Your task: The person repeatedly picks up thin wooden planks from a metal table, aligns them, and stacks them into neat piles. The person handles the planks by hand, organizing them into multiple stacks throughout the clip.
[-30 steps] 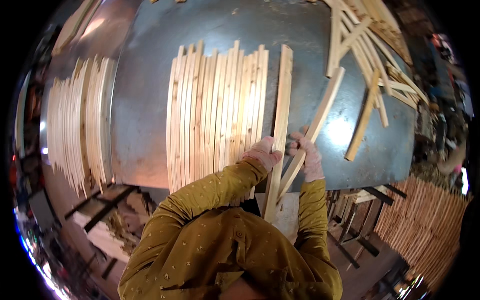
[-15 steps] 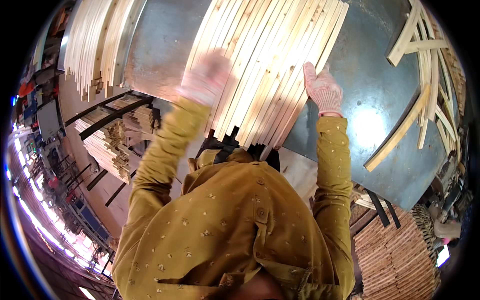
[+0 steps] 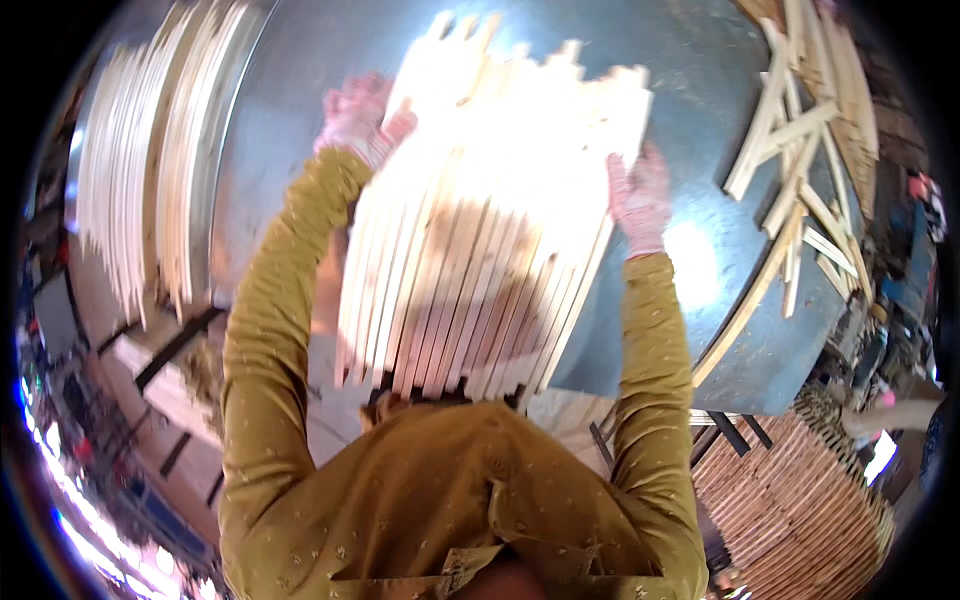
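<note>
The desk (image 3: 290,130) is a broad metal sheet. Its middle carries the batch (image 3: 470,240) of pale strips lying side by side, with near ends at or just past the desk's near edge and uneven far ends toward the far edge. The stack (image 3: 125,170) stands along the left edge, the offcuts (image 3: 800,128) lie crossed by the right edge, and the pile (image 3: 790,500) sits below the near right corner.

A second ago two strips lay apart from the batch on its right, one at each hand. Now none lies loose there, and the batch's right side reads as one line; which strips went where I cannot tell. In the last half second both hands have gone farther up the batch.

The left hand (image 3: 362,122) is at the batch's upper left side, fingers spread over the desk, thumb toward the strips. The right hand (image 3: 640,198) is at the upper right side, thumb against the outer strip. The hands are well apart, the batch between them, neither closed round a strip.

This suggests a turn from handling single strips to squaring the whole batch; its staggered far ends look unfinished.
</note>
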Motion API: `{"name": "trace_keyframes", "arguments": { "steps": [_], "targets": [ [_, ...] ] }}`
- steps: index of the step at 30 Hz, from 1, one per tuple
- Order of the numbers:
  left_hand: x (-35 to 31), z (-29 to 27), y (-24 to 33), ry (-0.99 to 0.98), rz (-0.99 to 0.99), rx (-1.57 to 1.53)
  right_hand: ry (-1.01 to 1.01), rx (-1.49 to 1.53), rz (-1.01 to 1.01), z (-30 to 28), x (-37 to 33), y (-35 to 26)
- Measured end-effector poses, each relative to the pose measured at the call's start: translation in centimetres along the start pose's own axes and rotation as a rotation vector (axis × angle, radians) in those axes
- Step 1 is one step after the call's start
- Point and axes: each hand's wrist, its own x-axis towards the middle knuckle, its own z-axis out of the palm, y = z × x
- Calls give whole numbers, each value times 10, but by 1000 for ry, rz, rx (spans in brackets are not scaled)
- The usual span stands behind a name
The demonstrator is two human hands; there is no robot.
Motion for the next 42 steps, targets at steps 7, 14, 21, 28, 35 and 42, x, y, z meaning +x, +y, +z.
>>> {"name": "trace_keyframes", "arguments": {
  "steps": [7,14,21,28,35,42],
  "targets": [
    [-4,-20,20,20,-252,-920,-202,1196,716,-27,12,-65],
    [1,-102,24,-255,-189,-240,-254,-33,147,-24,30,-26],
    [-196,-31,-24,523,-619,-488,-116,-3,-88,-37,123,-93],
    [-397,71,75,657,-1589,-1779,-406,-88,-372,62,245,-200],
    [-345,61,118,618,-1477,-1931,-405,-38,-395,78,248,-207],
    [-336,40,122,412,-1877,-1720,-242,307,-196,32,194,-253]
  ]
}}
